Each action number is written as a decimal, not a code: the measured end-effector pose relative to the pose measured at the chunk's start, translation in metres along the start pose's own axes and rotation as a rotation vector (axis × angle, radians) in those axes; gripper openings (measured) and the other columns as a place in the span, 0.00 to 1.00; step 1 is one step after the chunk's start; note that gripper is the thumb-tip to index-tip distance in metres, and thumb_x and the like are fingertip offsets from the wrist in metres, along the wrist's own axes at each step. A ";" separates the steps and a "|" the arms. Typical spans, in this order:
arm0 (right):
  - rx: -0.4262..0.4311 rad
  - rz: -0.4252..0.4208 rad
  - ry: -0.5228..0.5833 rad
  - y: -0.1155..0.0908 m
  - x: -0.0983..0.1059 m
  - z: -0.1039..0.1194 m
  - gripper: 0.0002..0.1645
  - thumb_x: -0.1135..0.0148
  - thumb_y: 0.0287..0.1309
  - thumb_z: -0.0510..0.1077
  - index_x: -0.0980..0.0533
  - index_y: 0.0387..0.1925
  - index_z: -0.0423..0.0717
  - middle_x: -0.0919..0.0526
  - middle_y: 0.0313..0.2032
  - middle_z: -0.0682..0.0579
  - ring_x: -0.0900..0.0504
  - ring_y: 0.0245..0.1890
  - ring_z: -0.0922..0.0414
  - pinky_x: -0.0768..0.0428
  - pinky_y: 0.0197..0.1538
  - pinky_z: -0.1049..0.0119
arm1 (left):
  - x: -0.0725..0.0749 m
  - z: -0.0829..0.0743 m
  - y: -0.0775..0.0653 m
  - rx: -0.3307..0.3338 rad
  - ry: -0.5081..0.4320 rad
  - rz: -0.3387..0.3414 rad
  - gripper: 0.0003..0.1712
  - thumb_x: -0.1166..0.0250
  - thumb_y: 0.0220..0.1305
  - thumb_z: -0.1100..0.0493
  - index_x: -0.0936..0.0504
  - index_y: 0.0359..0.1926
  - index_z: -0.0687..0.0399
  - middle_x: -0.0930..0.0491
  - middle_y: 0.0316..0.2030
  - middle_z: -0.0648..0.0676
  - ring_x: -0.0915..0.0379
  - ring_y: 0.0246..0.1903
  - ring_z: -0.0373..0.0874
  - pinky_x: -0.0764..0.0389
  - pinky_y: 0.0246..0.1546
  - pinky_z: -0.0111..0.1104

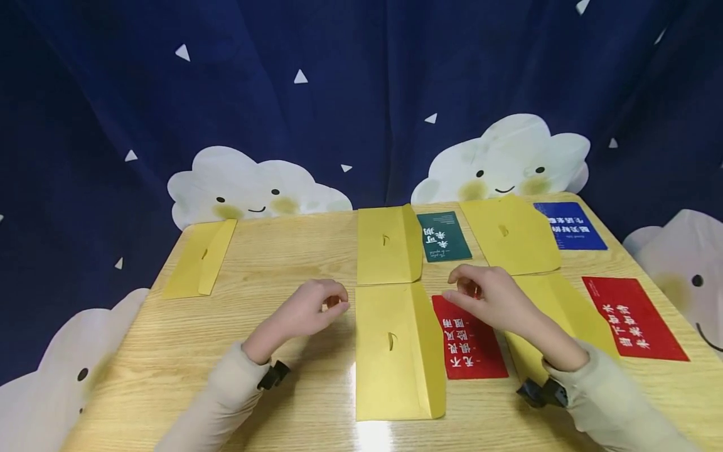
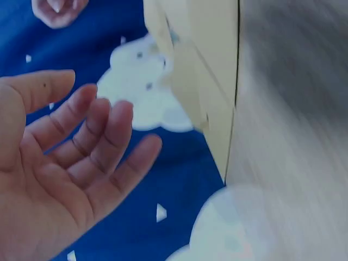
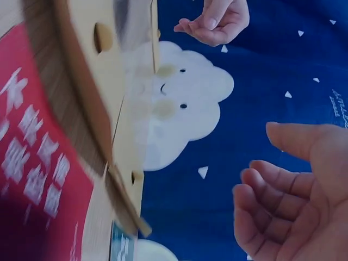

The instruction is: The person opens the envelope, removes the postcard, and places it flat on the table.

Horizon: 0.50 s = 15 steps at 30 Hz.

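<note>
My left hand (image 1: 305, 311) hovers over the table just left of the middle yellow envelopes, fingers loosely bent and holding nothing. Its palm and separated fingers show in the left wrist view. My right hand (image 1: 499, 298) hangs above a red card (image 1: 474, 355) with white characters, likewise holding nothing. The front middle envelope (image 1: 386, 383) lies beside that card with its flap raised. Behind it are another envelope (image 1: 375, 257) and a dark green card (image 1: 449, 242). Partly under my right forearm lies a further envelope (image 1: 570, 307), next to a second red card (image 1: 649, 323).
A yellow envelope (image 1: 198, 263) lies alone at the table's left. At the back right, another envelope (image 1: 503, 242) sits beside a blue card (image 1: 576, 229). Beyond the wooden table (image 1: 282, 251) hangs a dark blue curtain (image 1: 339, 94) with cloud prints.
</note>
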State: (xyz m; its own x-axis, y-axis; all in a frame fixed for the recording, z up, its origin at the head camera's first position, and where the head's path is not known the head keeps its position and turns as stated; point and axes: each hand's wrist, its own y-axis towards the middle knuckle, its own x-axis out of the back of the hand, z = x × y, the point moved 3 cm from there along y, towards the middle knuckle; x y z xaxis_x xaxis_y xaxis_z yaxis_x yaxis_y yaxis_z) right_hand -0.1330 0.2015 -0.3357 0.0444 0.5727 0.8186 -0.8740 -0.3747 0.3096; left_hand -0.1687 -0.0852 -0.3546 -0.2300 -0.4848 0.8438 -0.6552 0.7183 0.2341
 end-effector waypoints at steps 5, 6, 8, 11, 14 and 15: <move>0.028 -0.004 0.082 0.014 -0.009 0.016 0.08 0.34 0.51 0.43 0.24 0.30 0.45 0.33 0.17 0.63 0.34 0.18 0.65 0.33 0.23 0.71 | 0.016 0.015 -0.018 0.016 -0.039 0.026 0.05 0.42 0.61 0.63 0.23 0.28 0.54 0.33 0.19 0.42 0.40 0.19 0.33 0.34 0.22 0.27; 0.031 0.005 0.094 0.017 -0.011 0.019 0.08 0.35 0.51 0.43 0.24 0.31 0.45 0.32 0.17 0.63 0.34 0.19 0.65 0.32 0.23 0.71 | 0.019 0.018 -0.021 0.026 -0.045 0.023 0.05 0.42 0.61 0.63 0.23 0.28 0.53 0.34 0.18 0.41 0.41 0.18 0.32 0.35 0.22 0.27; 0.029 0.028 0.107 0.025 -0.018 0.027 0.09 0.35 0.52 0.44 0.23 0.33 0.44 0.30 0.18 0.62 0.32 0.19 0.65 0.31 0.24 0.71 | 0.024 0.023 -0.028 0.059 -0.057 0.026 0.04 0.42 0.61 0.63 0.23 0.30 0.54 0.36 0.17 0.41 0.43 0.17 0.32 0.35 0.21 0.27; 0.041 0.067 0.137 0.038 -0.027 0.040 0.12 0.36 0.53 0.45 0.23 0.37 0.42 0.25 0.22 0.61 0.28 0.23 0.64 0.29 0.27 0.70 | 0.036 0.034 -0.038 0.123 -0.058 0.057 0.02 0.42 0.62 0.62 0.23 0.34 0.54 0.33 0.19 0.42 0.39 0.18 0.33 0.32 0.22 0.28; 0.054 0.103 0.184 0.051 -0.038 0.052 0.15 0.36 0.53 0.45 0.23 0.41 0.41 0.22 0.27 0.58 0.25 0.27 0.62 0.27 0.30 0.68 | 0.047 0.048 -0.049 0.169 -0.054 0.109 0.07 0.42 0.62 0.62 0.24 0.41 0.57 0.27 0.25 0.45 0.31 0.24 0.36 0.27 0.26 0.30; 0.059 0.111 0.205 0.054 -0.042 0.055 0.15 0.37 0.53 0.45 0.23 0.41 0.41 0.21 0.29 0.57 0.25 0.29 0.61 0.27 0.31 0.68 | 0.050 0.053 -0.053 0.180 -0.048 0.118 0.09 0.42 0.61 0.62 0.25 0.43 0.58 0.25 0.27 0.46 0.29 0.26 0.37 0.26 0.27 0.30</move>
State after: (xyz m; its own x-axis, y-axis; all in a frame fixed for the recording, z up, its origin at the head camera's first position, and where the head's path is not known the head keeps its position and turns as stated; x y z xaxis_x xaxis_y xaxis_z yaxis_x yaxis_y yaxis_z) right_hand -0.1555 0.1167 -0.3268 -0.1553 0.6593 0.7357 -0.8379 -0.4823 0.2555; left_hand -0.1834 -0.1744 -0.3502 -0.3438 -0.4285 0.8355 -0.7385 0.6730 0.0413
